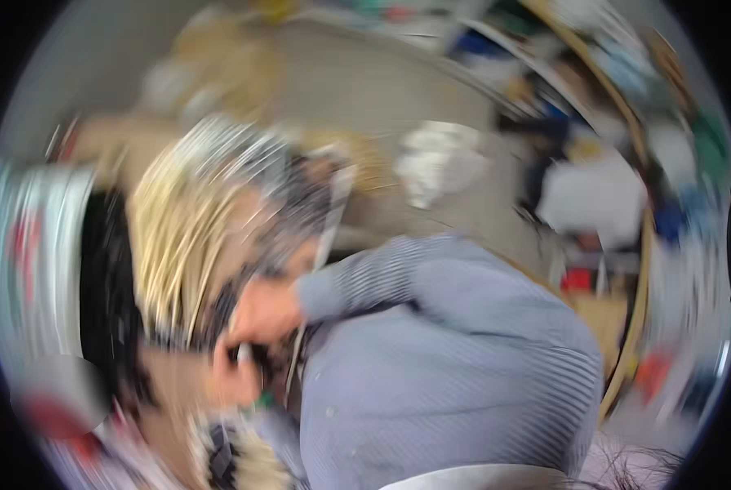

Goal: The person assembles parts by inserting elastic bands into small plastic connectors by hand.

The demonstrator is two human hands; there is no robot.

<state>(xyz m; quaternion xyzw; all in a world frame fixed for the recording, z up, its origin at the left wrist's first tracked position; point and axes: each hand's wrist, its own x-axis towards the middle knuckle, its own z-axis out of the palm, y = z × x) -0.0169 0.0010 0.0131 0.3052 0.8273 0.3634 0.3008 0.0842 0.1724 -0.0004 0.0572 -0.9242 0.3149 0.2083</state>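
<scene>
Motion smears much of the view. My right hand [266,310], in a blue striped sleeve, is curled closed just above my left hand [239,380]. The left hand's fingers are bent too, with something green at its wrist. Between the hands shows a small white tip [244,354] beside something dark; what they hold cannot be made out. Just beyond the hands lies a bundle of long pale yellow strands [173,237]. Beside it is a blurred grey and dark heap [288,184] with clear, shiny streaks. Both rest on a brownish tabletop [165,367].
A white crumpled bag [439,163] lies on the grey floor [357,73]. Cluttered shelves with a curved-looking wooden edge [644,269] stand on the right, bearing a white sheet [594,200] and a red box [577,279]. A black item [108,286] borders the table's left side.
</scene>
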